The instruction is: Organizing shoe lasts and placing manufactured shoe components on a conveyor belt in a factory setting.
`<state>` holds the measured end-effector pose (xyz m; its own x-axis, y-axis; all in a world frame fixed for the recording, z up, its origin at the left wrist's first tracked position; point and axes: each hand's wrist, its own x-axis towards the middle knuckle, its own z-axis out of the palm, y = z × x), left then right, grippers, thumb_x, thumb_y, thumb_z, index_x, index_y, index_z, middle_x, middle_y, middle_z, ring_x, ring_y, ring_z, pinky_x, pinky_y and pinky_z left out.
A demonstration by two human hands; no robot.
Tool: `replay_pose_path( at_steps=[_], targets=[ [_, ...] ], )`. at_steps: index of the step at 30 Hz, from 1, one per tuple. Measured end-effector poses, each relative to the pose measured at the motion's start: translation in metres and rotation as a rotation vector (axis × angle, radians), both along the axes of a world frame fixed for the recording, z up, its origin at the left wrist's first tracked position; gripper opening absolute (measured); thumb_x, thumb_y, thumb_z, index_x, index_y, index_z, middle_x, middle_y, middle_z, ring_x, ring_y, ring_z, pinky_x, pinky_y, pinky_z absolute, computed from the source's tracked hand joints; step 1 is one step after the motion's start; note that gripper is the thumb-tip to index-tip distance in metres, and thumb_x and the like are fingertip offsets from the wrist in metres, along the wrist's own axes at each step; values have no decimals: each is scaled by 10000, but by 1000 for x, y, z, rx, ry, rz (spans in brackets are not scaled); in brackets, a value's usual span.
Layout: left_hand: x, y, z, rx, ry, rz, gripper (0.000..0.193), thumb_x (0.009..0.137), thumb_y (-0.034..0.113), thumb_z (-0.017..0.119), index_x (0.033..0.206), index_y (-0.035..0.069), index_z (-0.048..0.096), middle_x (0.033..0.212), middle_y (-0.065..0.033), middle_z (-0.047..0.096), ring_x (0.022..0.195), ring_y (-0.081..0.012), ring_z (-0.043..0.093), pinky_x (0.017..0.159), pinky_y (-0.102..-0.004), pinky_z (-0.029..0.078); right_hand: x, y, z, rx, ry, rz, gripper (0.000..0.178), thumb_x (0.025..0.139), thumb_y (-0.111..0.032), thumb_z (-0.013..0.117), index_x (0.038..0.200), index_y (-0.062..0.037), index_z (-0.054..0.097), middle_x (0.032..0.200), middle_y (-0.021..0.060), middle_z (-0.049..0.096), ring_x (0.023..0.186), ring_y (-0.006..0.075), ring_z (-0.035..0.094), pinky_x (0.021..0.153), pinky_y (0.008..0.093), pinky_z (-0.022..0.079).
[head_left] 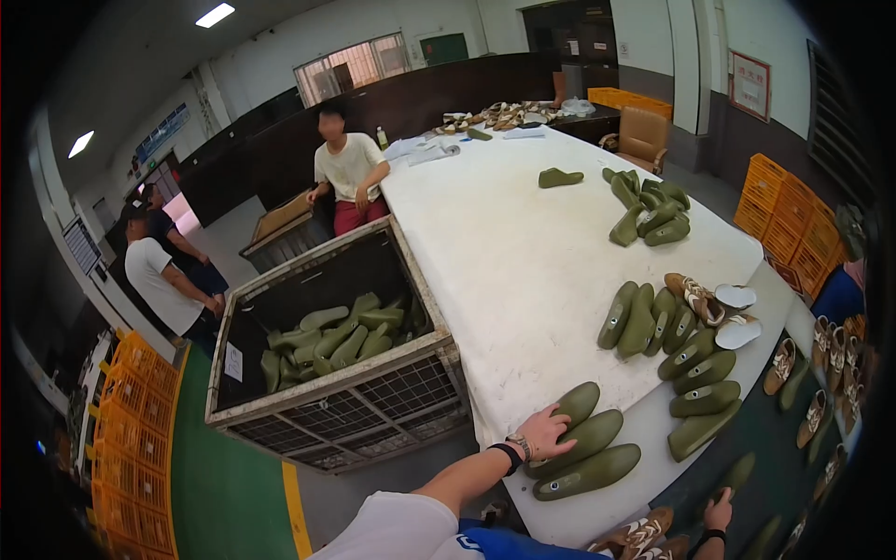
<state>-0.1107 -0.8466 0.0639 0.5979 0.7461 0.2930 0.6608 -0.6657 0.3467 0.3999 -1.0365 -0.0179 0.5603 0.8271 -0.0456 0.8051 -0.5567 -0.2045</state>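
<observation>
Three shoe lasts (597,434), 5 o'clock on white table (523,261). Olive green, smooth, foot-shaped. Left hand (544,435) over them, fingers spread, touching. Right hand (718,513), 4 o'clock, by one further last (739,473); grip: cannot tell. Nearest bears one round mark (554,486), illegible.

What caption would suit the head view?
Left hand on green shoe lasts on a white table, right hand by another last, crate of lasts to the left.

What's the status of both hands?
Left hand resting over green lasts. Right hand at another green last, grip unclear. Shoes beside right hand; nothing visibly blocking.
</observation>
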Motion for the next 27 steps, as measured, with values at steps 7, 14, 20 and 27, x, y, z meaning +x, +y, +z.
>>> replay_pose_path(
  at_steps=[7, 14, 20, 27],
  targets=[
    [0, -1, -1, 8, 21, -11, 398, 808, 405, 537, 700, 33, 628, 1069, -77, 586, 1101, -355, 453, 926, -386, 422, 2, -5, -1, -26, 53, -47, 376, 738, -38, 617, 1032, -86, 387, 873, 200, 581, 860, 398, 555, 718, 475, 423],
    [2, 3, 5, -57, 63, -7, 410, 817, 413, 521, 735, 26, 630, 1093, -71, 579, 1125, -345, 437, 921, -379, 421, 8, -9, -4, 0, -13, -24, 423, 733, -69, 633, 1082, -108, 397, 819, 201, 587, 810, 397, 566, 686, 478, 429],
    [-2, -3, -6, -20, 72, -6, 438, 826, 429, 501, 737, 20, 629, 1089, -76, 580, 1129, -344, 433, 935, -375, 406, 17, -10, -7, -26, -4, -31, 461, 724, -87, 635, 1112, -101, 387, 848, 199, 596, 820, 400, 570, 717, 474, 439],
    [3, -5, -3, -37, 61, -13, 384, 824, 384, 525, 726, 22, 607, 1080, -85, 589, 1093, -347, 460, 945, -376, 397, 20, -21, -10, -11, 12, -45, 458, 711, -85, 639, 1108, -88, 410, 872, 200, 604, 837, 384, 576, 732, 460, 451]
  ],
)
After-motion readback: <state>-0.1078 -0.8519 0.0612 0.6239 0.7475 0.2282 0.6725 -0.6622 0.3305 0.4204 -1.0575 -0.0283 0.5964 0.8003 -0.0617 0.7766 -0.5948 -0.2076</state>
